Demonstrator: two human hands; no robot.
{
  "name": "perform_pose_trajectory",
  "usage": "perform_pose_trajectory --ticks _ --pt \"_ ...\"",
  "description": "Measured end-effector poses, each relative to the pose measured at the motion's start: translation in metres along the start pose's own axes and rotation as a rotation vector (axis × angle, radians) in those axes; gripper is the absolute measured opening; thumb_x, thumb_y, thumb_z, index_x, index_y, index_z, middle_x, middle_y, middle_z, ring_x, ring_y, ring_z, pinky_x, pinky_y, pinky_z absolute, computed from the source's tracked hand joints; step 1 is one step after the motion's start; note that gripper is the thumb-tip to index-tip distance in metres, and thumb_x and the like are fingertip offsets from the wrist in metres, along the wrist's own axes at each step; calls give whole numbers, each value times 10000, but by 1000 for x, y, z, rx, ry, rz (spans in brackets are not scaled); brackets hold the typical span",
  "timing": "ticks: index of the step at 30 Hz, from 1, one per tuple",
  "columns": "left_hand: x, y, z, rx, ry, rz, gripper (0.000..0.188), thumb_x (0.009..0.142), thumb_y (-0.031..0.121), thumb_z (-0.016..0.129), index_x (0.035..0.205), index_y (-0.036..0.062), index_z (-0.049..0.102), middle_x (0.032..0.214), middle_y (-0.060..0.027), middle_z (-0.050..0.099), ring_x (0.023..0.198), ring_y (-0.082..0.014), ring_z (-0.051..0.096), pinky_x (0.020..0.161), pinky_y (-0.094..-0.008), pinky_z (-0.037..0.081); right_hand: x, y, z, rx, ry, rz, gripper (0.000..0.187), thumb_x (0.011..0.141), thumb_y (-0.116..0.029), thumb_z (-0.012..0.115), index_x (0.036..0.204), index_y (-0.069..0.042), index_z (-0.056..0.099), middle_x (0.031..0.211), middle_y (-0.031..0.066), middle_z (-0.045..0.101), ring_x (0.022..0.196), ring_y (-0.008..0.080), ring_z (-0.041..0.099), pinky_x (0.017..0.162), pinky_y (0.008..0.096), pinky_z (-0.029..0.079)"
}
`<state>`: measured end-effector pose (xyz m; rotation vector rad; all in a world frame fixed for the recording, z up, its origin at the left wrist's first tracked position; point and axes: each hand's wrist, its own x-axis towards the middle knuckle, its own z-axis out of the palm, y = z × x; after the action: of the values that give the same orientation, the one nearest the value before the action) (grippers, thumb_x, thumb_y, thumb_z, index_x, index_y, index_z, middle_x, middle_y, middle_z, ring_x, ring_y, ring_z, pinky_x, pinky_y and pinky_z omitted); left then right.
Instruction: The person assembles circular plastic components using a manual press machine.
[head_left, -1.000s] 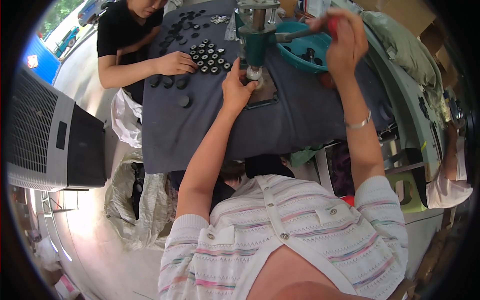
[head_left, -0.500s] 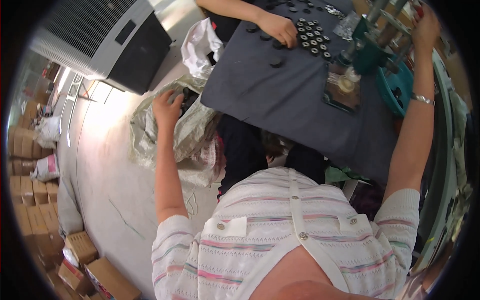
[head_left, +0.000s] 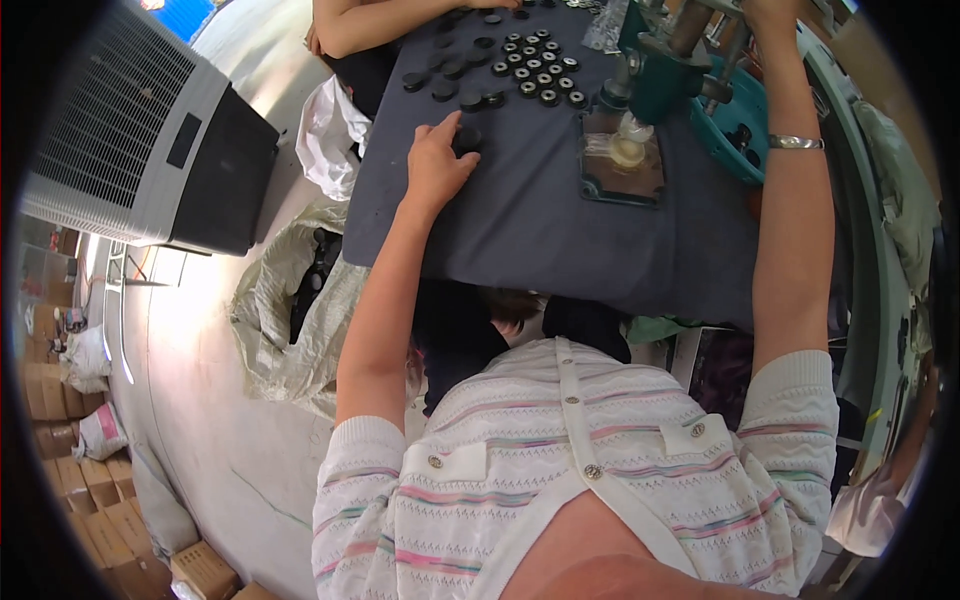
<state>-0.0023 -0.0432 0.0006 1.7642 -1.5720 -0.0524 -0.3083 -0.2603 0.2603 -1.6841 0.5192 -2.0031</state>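
My left hand (head_left: 436,168) is over the near left part of the cloth-covered table (head_left: 500,225), its thumb and forefinger around a black round cap (head_left: 467,138). Just beyond it lie several similar caps, plus a cluster of black discs with pale ring centres (head_left: 541,72). My right hand (head_left: 772,12) is raised at the top edge, closed at the lever of a green bench press (head_left: 668,85); its fingertips are cut off. Under the press, a pale yellowish round piece (head_left: 627,150) rests on the metal base plate (head_left: 625,190).
Right of the press stands a teal basin (head_left: 722,140) with black pieces inside. A woven sack (head_left: 262,335) holding black parts stands open left of the table, below a white bag (head_left: 330,140). Across the table is another person's arm (head_left: 385,22). A large grey air cooler (head_left: 215,165) stands left.
My left hand has come up from the sack to the tabletop with a black cap. The other person's hand has drawn back from the discs. The whole view has shifted.
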Motion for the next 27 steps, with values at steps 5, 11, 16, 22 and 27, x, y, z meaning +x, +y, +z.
perform_pose_trajectory --ticks 5,11,16,22,27 --pt "5 0 7 -55 4 20 666 670 121 787 1301 70 581 1053 -93 679 969 -277 601 847 -370 504 -1 -5 -3 6 32 46 174 981 -222 528 1014 -84 628 720 -7 520 482 33 353 403 202 251" --pt "11 19 19 -121 38 58 661 669 73 771 1302 85 580 972 -98 679 882 -276 624 795 -370 522 7 19 -3 -71 44 -134 165 976 -217 532 986 -77 620 715 -7 524 492 35 389 414 206 281" --pt "16 98 37 -345 -47 191 722 674 61 790 1352 94 543 1022 -99 674 916 -216 654 814 -328 510 2 8 0 -11 33 -39 167 972 -224 536 961 -79 619 690 -11 534 486 46 409 416 215 300" --pt "27 145 75 -390 -134 254 754 661 63 771 1365 73 500 972 -131 649 899 -278 629 789 -376 517 3 8 -3 -28 35 -33 174 971 -231 536 942 -81 619 682 -21 532 477 49 402 416 220 304" --pt "33 154 91 -402 -155 242 735 650 69 730 1348 67 500 918 -163 625 871 -324 603 769 -409 511 5 11 -6 -48 24 -38 164 969 -224 539 934 -83 613 680 -25 514 485 43 401 419 217 303"
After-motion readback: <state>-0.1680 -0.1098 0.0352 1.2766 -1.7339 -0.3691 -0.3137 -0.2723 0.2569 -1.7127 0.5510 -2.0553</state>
